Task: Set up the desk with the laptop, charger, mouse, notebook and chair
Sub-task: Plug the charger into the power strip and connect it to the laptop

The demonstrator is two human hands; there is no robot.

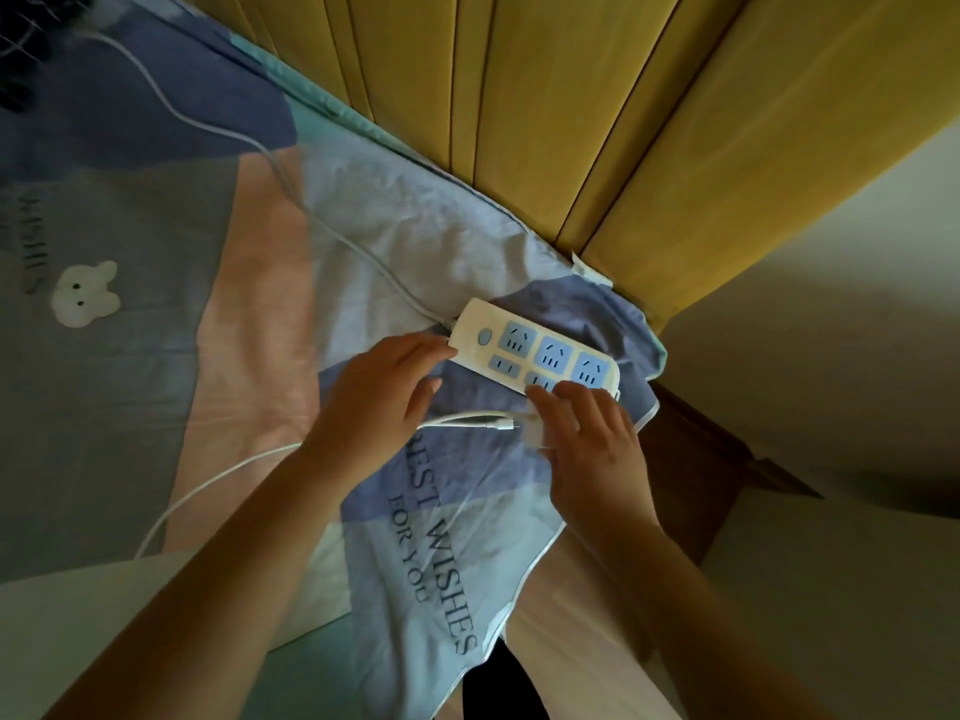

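A white power strip (535, 350) with blue sockets lies on the patterned bed sheet (218, 283) near the bed's corner. My left hand (379, 397) rests beside its cable end, fingertips touching the strip's edge, fingers apart. My right hand (587, 433) holds the white charger plug (535, 433) just below the strip, fingers touching the strip's near edge. The white charger cable (457, 420) runs left from the plug under my left hand and curves down toward the lower left. The laptop, mouse, notebook and chair are not in view.
The strip's own white cord (291, 184) runs up-left across the sheet. A yellow padded headboard (597, 122) stands behind the bed. A brown wooden bedside surface (696, 454) sits to the right, beside a pale wall (831, 356).
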